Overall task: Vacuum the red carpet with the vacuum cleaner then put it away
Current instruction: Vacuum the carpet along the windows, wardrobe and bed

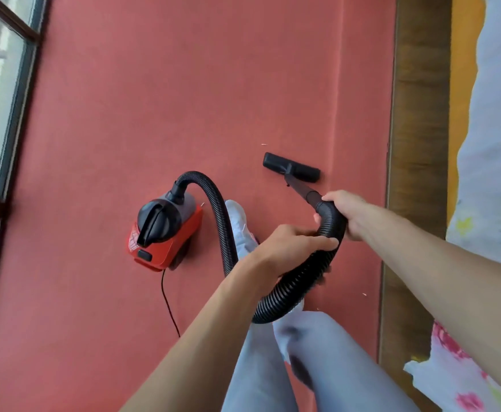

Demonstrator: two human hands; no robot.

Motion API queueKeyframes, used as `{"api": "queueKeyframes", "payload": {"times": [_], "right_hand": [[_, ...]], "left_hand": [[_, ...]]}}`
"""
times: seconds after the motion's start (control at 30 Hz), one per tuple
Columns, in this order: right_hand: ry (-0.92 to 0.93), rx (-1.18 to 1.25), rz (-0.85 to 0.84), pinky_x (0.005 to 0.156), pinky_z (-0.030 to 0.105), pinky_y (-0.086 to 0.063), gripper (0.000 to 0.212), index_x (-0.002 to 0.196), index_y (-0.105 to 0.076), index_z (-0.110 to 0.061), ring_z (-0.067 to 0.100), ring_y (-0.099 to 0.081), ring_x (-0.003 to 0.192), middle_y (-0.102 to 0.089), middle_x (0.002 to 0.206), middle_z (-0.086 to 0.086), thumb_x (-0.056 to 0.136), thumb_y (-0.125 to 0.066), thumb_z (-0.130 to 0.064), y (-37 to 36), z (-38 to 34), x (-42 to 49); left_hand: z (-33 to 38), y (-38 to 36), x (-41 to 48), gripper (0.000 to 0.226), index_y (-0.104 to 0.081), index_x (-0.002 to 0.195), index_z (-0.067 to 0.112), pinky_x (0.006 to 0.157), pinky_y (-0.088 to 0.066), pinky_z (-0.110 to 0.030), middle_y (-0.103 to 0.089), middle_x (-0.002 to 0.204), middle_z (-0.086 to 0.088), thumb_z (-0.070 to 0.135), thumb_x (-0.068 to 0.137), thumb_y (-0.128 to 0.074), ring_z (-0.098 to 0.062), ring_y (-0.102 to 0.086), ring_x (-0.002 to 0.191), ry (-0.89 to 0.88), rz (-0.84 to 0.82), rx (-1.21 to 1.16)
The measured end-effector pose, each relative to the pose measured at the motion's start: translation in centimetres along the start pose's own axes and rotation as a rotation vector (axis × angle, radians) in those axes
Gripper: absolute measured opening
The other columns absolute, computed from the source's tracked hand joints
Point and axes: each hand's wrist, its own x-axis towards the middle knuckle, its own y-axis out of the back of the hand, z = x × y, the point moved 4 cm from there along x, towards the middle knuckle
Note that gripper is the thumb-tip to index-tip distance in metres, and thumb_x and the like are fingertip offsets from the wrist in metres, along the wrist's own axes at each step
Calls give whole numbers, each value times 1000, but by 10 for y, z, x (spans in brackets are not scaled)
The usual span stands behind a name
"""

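The left hand point(290, 245) and right hand point(347, 212) both hold the black hose point(222, 233) — each grip curled tight round it. The brush head point(290, 167) sits on the red carpet point(183, 84).

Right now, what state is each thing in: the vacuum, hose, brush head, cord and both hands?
vacuum: sits on the red carpet, hose attached; running or not, cannot tell.
hose: looped, held by both hands.
brush head: flat on the carpet.
cord: trails from the vacuum across the carpet.
left hand: grips the hose.
right hand: grips the hose's front end.
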Motion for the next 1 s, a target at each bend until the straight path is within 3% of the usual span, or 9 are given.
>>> {"api": "queueKeyframes", "payload": {"times": [0.17, 0.3, 0.4, 0.53, 0.7, 0.8, 1.0], "right_hand": [[-68, 54, -36, 40, 25, -52, 21, 90, -53, 0, 18, -57, 40, -58, 54, 11, 95, -51, -21, -10, 40, -33], [-50, 140, 2, 41, 25, -52, 20, 93, -51, -1, 19, -57, 48, -57, 69, 12, 96, -49, -21, -24, 44, -23], [14, 158, 75, 39, 22, -50, 20, 104, -50, -2, 18, -55, 38, -57, 73, 13, 98, -47, -21, -34, 36, -1], [76, 207, 133, 41, 23, -50, 21, 112, -48, -3, 20, -55, 45, -57, 76, 14, 97, -49, -17, -48, 23, 18], [67, 328, 84, 44, 26, -52, 19, 107, -50, -3, 21, -58, 48, -58, 72, 13, 96, -47, -18, -59, 24, -4], [17, 459, 18, 48, 29, -53, 17, 99, -51, -1, 21, -59, 56, -58, 75, 14, 96, -47, -18, -68, 35, -18], [41, 625, -9, 41, 25, -51, 26, 114, -48, -3, 21, -56, 60, -55, 81, 14, 99, -45, -23, -94, 34, 2]], "left_hand": [[-33, 3, -29, 29, -71, 112, 1, 59, -56, -26, -68, 82, -16, 22, 91, -70, -28, -65, 70, -18, -24, 22], [-43, 21, -24, 29, -71, 110, 2, 63, -55, -29, -71, 82, -14, 25, 92, -69, -27, -65, 69, -37, -18, 35], [-48, 35, -9, 27, -71, 108, 1, 56, -52, -26, -70, 81, -13, 24, 94, -67, -25, -64, 66, -47, 0, -14], [-49, 52, 2, 27, -71, 110, 1, 64, -50, -34, -68, 82, -12, 21, 92, -69, -23, -63, 66, -89, -2, -73], [-32, 83, -26, 30, -75, 109, 9, 60, -54, -28, -75, 98, -20, 29, 87, -76, -20, -67, 69, -104, -114, -10], [-18, 100, -41, 32, -77, 107, 8, 60, -55, -26, -76, 97, -19, 32, 84, -77, -21, -67, 70, -102, -164, 55], [-18, 119, -28, 36, -77, 101, 6, 65, -56, -29, -77, 94, -17, 36, 83, -78, -21, -69, 70, -113, -88, 145]]}}
